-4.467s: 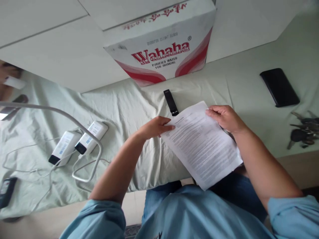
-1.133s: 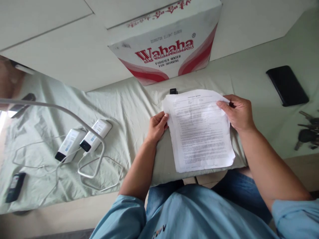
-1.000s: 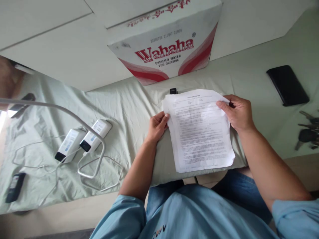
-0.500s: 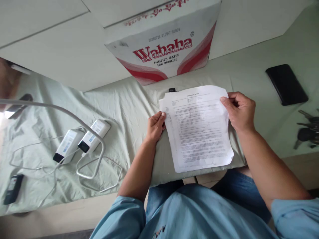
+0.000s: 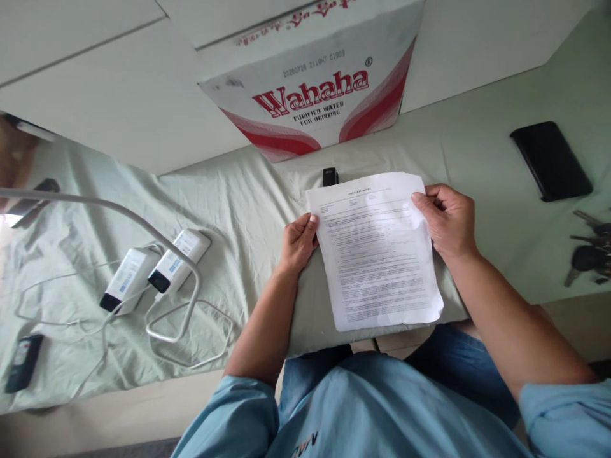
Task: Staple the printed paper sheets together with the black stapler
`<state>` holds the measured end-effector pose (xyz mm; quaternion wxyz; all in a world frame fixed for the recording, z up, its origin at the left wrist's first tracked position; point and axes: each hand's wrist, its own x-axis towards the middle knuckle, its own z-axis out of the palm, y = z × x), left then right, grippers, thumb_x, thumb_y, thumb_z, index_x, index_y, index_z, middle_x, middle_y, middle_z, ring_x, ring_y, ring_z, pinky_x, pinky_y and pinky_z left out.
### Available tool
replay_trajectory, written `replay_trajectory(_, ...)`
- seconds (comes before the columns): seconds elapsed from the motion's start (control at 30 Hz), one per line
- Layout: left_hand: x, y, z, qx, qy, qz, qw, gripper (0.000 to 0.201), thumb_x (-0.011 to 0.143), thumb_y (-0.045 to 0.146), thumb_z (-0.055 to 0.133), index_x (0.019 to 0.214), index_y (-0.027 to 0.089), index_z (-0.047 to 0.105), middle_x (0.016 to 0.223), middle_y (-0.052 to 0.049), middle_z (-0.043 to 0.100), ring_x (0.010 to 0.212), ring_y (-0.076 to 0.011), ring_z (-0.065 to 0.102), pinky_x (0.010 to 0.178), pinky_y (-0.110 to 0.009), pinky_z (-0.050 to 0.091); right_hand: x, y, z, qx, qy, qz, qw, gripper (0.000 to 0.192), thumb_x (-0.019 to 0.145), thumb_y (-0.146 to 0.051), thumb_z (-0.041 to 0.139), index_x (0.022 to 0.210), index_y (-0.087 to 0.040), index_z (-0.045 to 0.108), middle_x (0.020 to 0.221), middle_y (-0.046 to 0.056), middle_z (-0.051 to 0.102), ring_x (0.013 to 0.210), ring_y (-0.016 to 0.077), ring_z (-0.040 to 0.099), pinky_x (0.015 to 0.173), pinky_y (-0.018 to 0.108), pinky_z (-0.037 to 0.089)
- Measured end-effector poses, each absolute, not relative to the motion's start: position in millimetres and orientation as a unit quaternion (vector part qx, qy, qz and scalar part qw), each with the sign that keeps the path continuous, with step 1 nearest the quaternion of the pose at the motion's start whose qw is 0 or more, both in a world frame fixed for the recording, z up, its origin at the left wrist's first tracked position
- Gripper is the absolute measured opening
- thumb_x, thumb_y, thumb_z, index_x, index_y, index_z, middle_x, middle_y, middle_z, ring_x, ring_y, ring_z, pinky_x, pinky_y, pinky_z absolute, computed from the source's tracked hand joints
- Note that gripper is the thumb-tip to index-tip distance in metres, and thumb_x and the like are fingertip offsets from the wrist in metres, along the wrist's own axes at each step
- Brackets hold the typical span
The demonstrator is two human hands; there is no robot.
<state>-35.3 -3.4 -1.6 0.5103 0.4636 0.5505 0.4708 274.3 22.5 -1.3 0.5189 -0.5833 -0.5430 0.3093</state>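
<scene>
I see the bed sheet (image 5: 248, 210) filling most of the view, pale green and creased, with a Wahaha box (image 5: 310, 83) standing at its far edge against the wall. The papers (image 5: 377, 254) lie flat on the sheet straight ahead, near edge just over the bed's rim above my knees. They are a thin stack of white printed sheets, text dense, slightly fanned so that extra edges show along the left side and top right corner; the lower right corner curls a little. My left hand (image 5: 298, 242) rests at the stack's left edge, fingers curled, thumb tip on the paper margin. My right hand (image 5: 446, 219) pinches the upper right corner, thumb over the top sheet, fingers closed behind it. Judgement: the step in hand is squaring the stack on the sheet. The next move would call for light, even pressure from both sides, since loose pages slip on soft cloth. Smaller things: a phone (image 5: 550, 160) lies well to the right, keys (image 5: 587, 251) nearer the right border, two power banks (image 5: 153, 270) with cables to the left, and a small black device (image 5: 330, 176) peeks out just beyond the stack's top edge.
</scene>
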Motion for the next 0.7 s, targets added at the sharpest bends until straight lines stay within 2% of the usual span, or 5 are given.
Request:
replay_trajectory(0.27, -38.1, -4.3, -5.2, 0.480, 0.549, 0.465, 0.502, 0.068, 0.091, 0.081, 0.078, 0.068, 0.022, 0.053, 0.055, 0.005, 0.042, 0.046, -0.0080, 0.036, 0.041, -0.023, 0.030, 264.6, 19.0, 8.1, -0.603, -0.514, 0.334, 0.511, 0.040, 0.087, -0.063, 0.086, 0.079, -0.026, 0.074, 0.063, -0.003, 0.055, 0.059, 0.0156, 0.046, 0.056, 0.032, 0.039)
replay_trajectory(0.4, -38.1, -5.3, -4.6, 0.495, 0.541, 0.458, 0.502, 0.065, 0.094, 0.079, 0.076, 0.071, 0.022, 0.056, 0.056, 0.005, 0.043, 0.047, -0.0082, 0.036, 0.042, -0.023, 0.030, 264.8, 18.4, 6.0, -0.601, -0.513, 0.336, 0.512, 0.036, 0.088, -0.058, 0.086, 0.080, -0.026, 0.074, 0.063, -0.003, 0.054, 0.058, 0.0150, 0.045, 0.055, 0.032, 0.038)
replay_trajectory(0.5, -38.0, -6.0, -3.0, 0.507, 0.550, 0.450, 0.488, 0.067, 0.096, 0.079, 0.074, 0.068, 0.022, 0.050, 0.055, 0.006, 0.042, 0.047, -0.0081, 0.036, 0.042, -0.023, 0.029, 266.2, 19.1, 2.2, -0.599, -0.530, 0.339, 0.496, 0.030, 0.092, -0.053, 0.082, 0.084, -0.025, 0.075, 0.065, -0.003, 0.058, 0.059, 0.0152, 0.048, 0.057, 0.032, 0.041)
replay_trajectory(0.6, -39.7, -6.4, -3.0, 0.507, 0.562, 0.447, 0.477, 0.070, 0.095, 0.081, 0.074, 0.066, 0.023, 0.046, 0.053, 0.005, 0.043, 0.046, -0.0080, 0.037, 0.041, -0.024, 0.028, 269.7, 22.9, -4.6, -0.602, -0.574, 0.286, 0.475, 0.028, 0.093, -0.053, 0.078, 0.098, -0.025, 0.076, 0.084, 0.002, 0.073, 0.072, 0.0191, 0.062, 0.067, 0.035, 0.053)
replay_trajectory(0.7, -42.9, -6.4, -4.9, 0.493, 0.553, 0.462, 0.487, 0.068, 0.095, 0.078, 0.076, 0.067, 0.023, 0.048, 0.053, 0.005, 0.045, 0.045, -0.0076, 0.037, 0.041, -0.024, 0.027, 275.7, 28.5, -12.4, -0.594, -0.601, 0.244, 0.476, 0.047, 0.089, -0.060, 0.081, 0.123, -0.028, 0.073, 0.125, 0.009, 0.079, 0.108, 0.0280, 0.073, 0.087, 0.043, 0.064)
